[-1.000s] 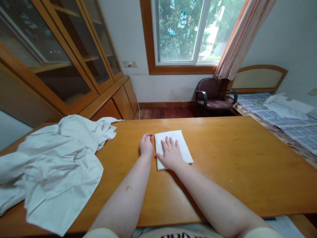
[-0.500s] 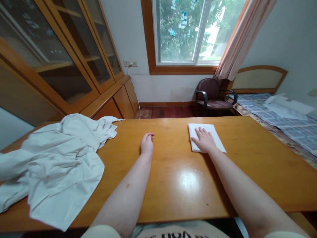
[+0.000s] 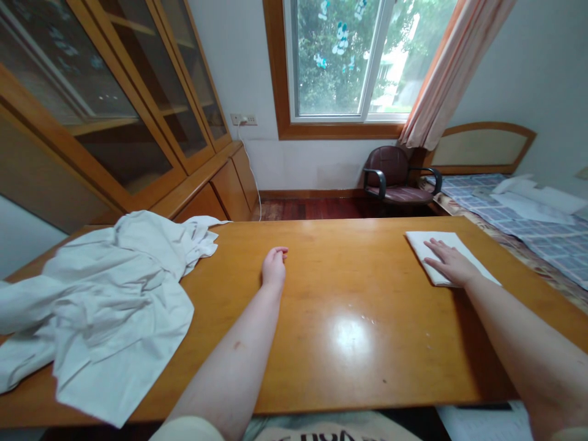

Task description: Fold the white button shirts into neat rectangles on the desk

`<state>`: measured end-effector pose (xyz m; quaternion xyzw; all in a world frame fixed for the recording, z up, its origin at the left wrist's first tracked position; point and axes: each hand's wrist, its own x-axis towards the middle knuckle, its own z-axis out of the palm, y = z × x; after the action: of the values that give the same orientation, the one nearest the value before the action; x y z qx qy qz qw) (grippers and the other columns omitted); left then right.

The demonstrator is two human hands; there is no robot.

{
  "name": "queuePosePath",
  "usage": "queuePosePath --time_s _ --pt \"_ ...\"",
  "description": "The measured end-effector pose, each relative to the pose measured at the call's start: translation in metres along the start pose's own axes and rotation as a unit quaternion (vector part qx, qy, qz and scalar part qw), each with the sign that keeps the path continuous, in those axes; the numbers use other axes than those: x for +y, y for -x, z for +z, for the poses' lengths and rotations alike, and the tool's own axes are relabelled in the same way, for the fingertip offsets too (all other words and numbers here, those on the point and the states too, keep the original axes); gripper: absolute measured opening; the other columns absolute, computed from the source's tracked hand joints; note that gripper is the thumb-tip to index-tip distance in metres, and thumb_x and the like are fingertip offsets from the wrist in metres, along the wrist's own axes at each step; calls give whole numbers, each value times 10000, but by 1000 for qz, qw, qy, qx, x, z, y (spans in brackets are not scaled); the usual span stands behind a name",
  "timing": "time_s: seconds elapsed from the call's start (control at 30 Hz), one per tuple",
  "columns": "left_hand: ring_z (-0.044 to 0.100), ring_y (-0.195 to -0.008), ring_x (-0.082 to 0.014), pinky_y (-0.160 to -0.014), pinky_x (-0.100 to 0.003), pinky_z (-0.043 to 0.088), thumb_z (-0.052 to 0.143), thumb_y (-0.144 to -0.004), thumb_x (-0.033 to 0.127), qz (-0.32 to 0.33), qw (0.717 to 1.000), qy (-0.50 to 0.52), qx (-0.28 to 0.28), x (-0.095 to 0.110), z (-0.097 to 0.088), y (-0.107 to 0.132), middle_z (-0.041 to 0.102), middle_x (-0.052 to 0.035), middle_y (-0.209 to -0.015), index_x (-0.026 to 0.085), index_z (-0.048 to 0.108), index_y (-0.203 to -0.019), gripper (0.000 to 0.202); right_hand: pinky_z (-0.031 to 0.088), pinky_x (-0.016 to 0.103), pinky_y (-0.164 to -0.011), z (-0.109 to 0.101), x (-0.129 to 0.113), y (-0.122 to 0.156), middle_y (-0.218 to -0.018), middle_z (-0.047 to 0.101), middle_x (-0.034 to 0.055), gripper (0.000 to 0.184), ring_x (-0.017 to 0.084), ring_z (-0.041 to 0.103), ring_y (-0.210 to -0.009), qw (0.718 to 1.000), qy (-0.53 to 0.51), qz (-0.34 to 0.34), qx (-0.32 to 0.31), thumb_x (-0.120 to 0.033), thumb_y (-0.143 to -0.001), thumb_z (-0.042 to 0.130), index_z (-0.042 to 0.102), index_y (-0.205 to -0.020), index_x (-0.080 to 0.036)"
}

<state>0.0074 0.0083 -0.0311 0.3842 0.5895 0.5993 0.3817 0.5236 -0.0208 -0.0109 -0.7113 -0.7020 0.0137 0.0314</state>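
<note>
My right hand [image 3: 450, 262] lies flat, fingers spread, on a folded white cloth [image 3: 473, 252] at the right side of the wooden table [image 3: 331, 269]. Part of the cloth is hidden under the palm and wrist. On its side near the table's middle rests my left hand [image 3: 274, 266], its fingers loosely curled in with nothing visible in them. A large crumpled white garment or sheet [image 3: 114, 294] is spread over the table's left end, apart from my left hand.
A glass-fronted wooden cabinet [image 3: 197, 165] stands beyond the table on the left. Past the far edge are a dark red armchair [image 3: 390, 174] and a bed with a checked cover [image 3: 528, 208]. White papers [image 3: 487, 422] show below the near edge.
My right hand has slid the folded white cloth to the right across the table. My left hand and the crumpled white fabric have stayed in place.
</note>
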Motion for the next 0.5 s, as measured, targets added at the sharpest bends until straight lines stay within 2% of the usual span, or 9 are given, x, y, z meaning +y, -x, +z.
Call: queuePosePath --time_s 0.3,0.5 --pt "580 -719 -145 -676 -259 445 454 -709 241 1 1000 -12 -4 1 -1 1 666 -20 -792 202 648 -747 202 161 441 -1101 0 23 -3 -1510 230 152 631 273 178 -1396 1000 5 1 -21 -421 -879 410 329 -1436 -135" --pt "589 -728 -149 -675 -259 453 457 -718 253 2 1000 -18 -7 2 -2 2 666 -25 -798 200 648 -749 201 218 432 -1075 -2 27 -5 -1503 255 152 610 255 194 -1393 999 41 -1 -21 -409 -882 416 341 -1429 -150"
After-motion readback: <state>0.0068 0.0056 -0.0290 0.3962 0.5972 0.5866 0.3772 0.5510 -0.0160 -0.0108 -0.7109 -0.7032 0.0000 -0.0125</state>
